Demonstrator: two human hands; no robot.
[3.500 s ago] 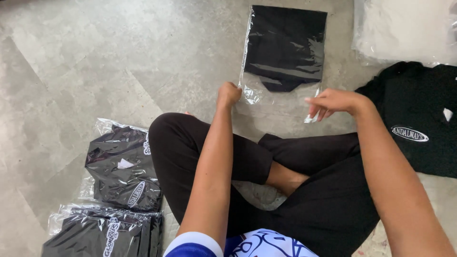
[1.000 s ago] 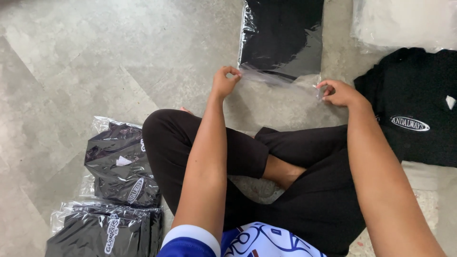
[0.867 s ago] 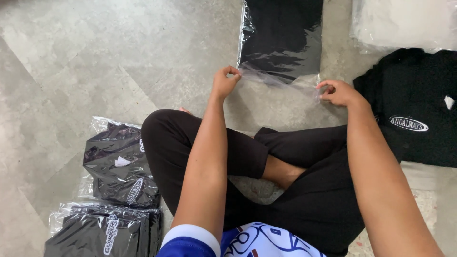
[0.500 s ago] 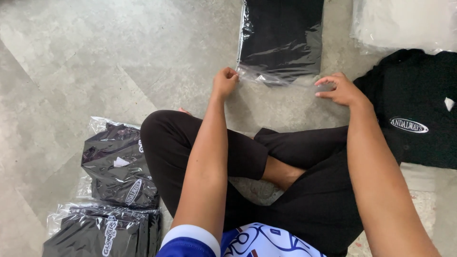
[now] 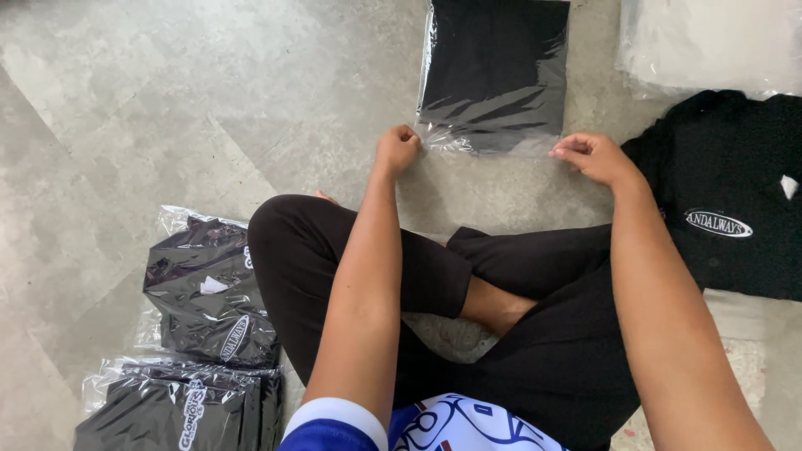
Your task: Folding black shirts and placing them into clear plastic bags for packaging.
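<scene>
Floor (image 5: 167, 108) of grey concrete lies under everything, and I sit cross-legged on it. Far out past my left elbow, two bagged black garments (image 5: 209, 288) rest in shiny plastic, one nearer my knee and one closer to my body. My left hand (image 5: 396, 149) is clenched, pinching the near left corner of the clear plastic bag (image 5: 493, 75) that holds a folded black garment. That bag lies flat on the floor just beyond both hands, its near edge running between them. My right hand (image 5: 591, 155) grips the near right corner of the same bag, fingers curled together on the plastic film. Just to the right of that hand, an unbagged black shirt (image 5: 735, 192) with a white oval mark is spread on the floor, close to my wrist. Beyond it, further from my right hand, sits a stack of pale plastic-wrapped packs (image 5: 710, 42).
</scene>
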